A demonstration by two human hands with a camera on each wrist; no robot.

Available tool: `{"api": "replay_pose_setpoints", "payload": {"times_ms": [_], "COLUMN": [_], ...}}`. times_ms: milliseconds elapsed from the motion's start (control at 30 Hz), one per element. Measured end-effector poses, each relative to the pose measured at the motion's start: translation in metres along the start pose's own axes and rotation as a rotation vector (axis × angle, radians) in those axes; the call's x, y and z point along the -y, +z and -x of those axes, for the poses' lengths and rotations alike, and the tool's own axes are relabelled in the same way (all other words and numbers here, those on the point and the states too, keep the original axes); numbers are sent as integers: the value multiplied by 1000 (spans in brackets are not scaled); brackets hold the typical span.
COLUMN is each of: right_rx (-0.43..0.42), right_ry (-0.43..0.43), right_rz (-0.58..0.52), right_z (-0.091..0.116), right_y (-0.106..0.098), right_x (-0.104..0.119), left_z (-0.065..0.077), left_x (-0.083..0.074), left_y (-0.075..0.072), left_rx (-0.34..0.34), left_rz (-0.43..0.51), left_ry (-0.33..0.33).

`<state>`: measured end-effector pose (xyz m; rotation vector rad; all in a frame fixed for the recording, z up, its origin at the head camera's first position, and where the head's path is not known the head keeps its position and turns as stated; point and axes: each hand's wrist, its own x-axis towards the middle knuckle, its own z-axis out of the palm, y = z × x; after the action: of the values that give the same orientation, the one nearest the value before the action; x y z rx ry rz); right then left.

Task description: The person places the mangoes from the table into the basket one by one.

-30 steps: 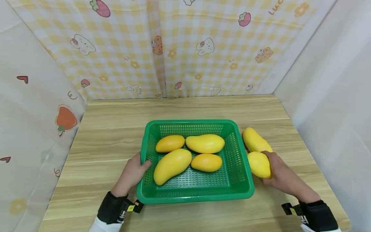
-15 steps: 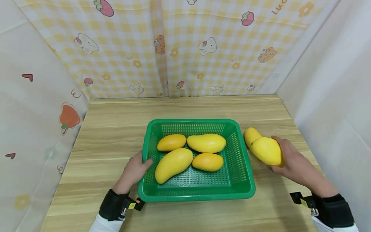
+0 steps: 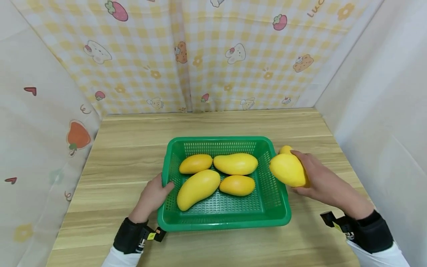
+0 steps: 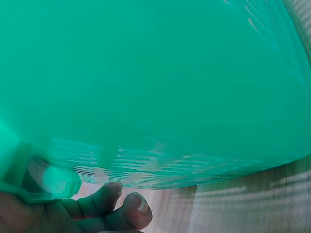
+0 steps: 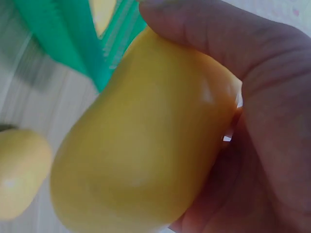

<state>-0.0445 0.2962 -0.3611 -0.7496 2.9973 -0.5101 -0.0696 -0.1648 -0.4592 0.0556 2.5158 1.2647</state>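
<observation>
A green plastic basket point(image 3: 223, 225) stands on the table with several yellow mangoes in it, the largest mango point(image 3: 198, 190) at its front left. My left hand point(image 3: 151, 199) grips the basket's left rim, thumb over the inside. In the left wrist view, fingers point(image 4: 131, 212) curl outside the slotted green wall point(image 4: 160, 97). Over the basket's right rim, my right hand point(image 3: 321, 181) holds a yellow mango point(image 3: 288, 170). The right wrist view has this mango point(image 5: 141, 141) large, between thumb and fingers. Behind it, another mango point(image 3: 285, 149) lies mostly hidden outside the basket.
The wood-grain table point(image 3: 133, 148) extends around the basket. A yellow checked cloth point(image 3: 207, 74) hangs at the back. White cloth walls stand at the left point(image 3: 43, 148) and right point(image 3: 383, 111).
My right hand has lifted the mango from beside the basket and carried it left to over the right rim. The left hand keeps its grip on the basket.
</observation>
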Motion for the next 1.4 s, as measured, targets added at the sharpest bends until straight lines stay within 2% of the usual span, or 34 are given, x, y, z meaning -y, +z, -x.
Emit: {"api": "replay_pose_setpoints", "payload": {"times_ms": [267, 467, 767, 1167, 1400], "right_rx": [52, 71, 137, 243, 318], "right_ry": [-86, -146, -300, -403, -446], "right_rz": [-29, 19, 78, 86, 124], "right_z": [-19, -35, -62, -81, -86], "right_y": [3, 10, 22, 40, 55], "right_x": [21, 40, 76, 107, 116], "left_z": [0, 0, 2, 5, 3], "left_x": [1, 1, 1, 2, -2], "left_y": [3, 2, -1, -3, 0], "left_rx": [-8, -10, -18, -29, -22], "left_rz": [50, 53, 40, 37, 28], "left_ry": [3, 0, 0, -6, -19]}}
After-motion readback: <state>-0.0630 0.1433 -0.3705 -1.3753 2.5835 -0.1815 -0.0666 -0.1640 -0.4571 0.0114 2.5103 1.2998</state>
